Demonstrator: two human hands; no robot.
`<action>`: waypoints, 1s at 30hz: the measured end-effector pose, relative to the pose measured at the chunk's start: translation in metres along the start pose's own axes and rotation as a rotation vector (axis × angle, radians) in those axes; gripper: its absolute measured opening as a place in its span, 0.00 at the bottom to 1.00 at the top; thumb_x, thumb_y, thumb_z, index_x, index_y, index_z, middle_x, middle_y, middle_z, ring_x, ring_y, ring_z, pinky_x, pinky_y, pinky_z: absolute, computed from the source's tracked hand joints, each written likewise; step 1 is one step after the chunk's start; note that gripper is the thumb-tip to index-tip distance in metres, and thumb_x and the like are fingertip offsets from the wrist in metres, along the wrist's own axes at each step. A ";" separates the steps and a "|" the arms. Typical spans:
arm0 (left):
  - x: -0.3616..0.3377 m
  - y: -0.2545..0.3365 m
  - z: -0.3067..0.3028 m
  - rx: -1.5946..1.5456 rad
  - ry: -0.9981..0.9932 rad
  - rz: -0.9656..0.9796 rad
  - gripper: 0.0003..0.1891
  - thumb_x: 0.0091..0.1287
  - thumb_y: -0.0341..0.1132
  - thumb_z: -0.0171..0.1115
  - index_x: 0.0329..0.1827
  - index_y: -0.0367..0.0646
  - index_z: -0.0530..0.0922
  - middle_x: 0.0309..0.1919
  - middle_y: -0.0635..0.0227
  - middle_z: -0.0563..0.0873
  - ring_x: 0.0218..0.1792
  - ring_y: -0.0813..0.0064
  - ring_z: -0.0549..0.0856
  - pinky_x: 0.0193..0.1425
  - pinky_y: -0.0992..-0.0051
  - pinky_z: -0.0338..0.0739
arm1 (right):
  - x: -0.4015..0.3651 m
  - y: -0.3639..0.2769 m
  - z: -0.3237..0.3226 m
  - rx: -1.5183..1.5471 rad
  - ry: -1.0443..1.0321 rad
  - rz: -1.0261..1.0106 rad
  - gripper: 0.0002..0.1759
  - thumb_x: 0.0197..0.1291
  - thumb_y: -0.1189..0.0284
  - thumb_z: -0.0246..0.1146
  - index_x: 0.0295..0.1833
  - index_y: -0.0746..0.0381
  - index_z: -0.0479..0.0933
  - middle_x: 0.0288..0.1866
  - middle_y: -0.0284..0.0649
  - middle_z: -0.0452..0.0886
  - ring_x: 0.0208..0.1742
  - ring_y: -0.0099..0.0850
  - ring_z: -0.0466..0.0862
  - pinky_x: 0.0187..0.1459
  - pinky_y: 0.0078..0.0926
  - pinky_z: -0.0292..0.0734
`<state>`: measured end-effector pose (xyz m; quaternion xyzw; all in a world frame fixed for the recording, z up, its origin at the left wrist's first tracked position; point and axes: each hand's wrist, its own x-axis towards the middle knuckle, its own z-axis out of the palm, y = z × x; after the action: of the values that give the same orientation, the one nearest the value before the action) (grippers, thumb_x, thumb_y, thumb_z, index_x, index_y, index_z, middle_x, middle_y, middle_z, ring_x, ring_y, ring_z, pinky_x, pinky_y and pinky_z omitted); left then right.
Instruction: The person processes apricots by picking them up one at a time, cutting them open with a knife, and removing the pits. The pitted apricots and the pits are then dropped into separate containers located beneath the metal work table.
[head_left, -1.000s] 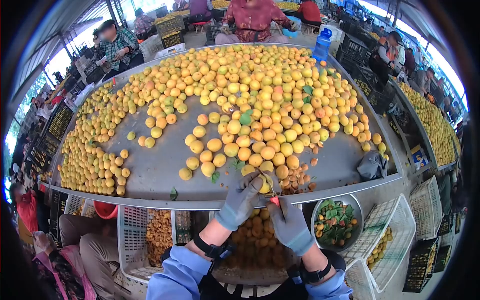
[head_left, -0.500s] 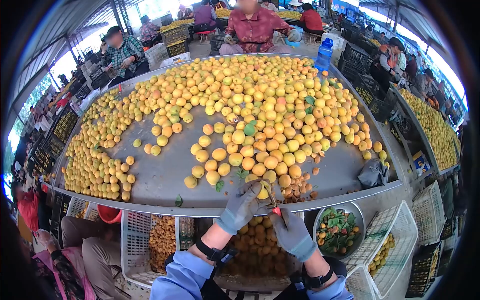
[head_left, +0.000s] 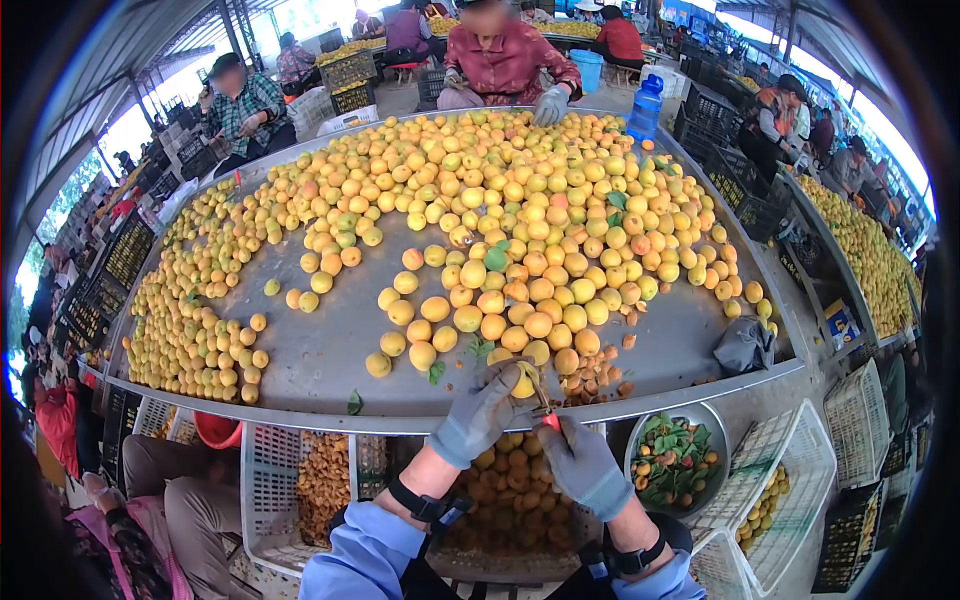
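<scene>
Near the table's front edge, my gloved left hand (head_left: 472, 418) is closed around a yellow apricot (head_left: 524, 383). My gloved right hand (head_left: 585, 465) grips a red-handled tool (head_left: 550, 420), whose thin, curved metal end meets the apricot. The tool's exact kind is hard to make out. Just beyond my hands, loose apricots (head_left: 540, 325) spread over the metal table (head_left: 400, 398). A small heap of apricot halves or pieces (head_left: 592, 382) lies to the right of the held fruit. Below my hands, a container holds more apricots (head_left: 510, 490), partly in shadow.
Left of my knees stands a white crate (head_left: 270, 500) with orange apricot pieces (head_left: 325, 480). On the right are a metal bowl (head_left: 640, 440) of leaves and fruit, and white crates (head_left: 800, 520). A dark bag (head_left: 745, 345) and a blue bottle (head_left: 647, 108) rest on the table. Co-workers sit around.
Across the table, a co-worker's gloved hand has come down onto the apricots. My hands keep nearly the same place and hold on the apricot and tool. The view has shifted slightly.
</scene>
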<state>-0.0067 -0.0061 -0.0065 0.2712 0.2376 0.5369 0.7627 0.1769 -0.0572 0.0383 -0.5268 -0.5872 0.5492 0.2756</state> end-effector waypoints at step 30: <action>0.002 0.006 -0.004 0.060 0.033 -0.030 0.22 0.80 0.42 0.54 0.66 0.32 0.75 0.57 0.56 0.84 0.61 0.65 0.81 0.68 0.62 0.74 | -0.001 -0.005 0.000 0.077 0.007 0.046 0.16 0.76 0.62 0.58 0.50 0.67 0.76 0.22 0.34 0.79 0.24 0.24 0.83 0.26 0.24 0.76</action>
<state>-0.0122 -0.0020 -0.0055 0.2815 0.2702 0.5225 0.7581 0.1755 -0.0576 0.0431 -0.5312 -0.5525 0.5756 0.2851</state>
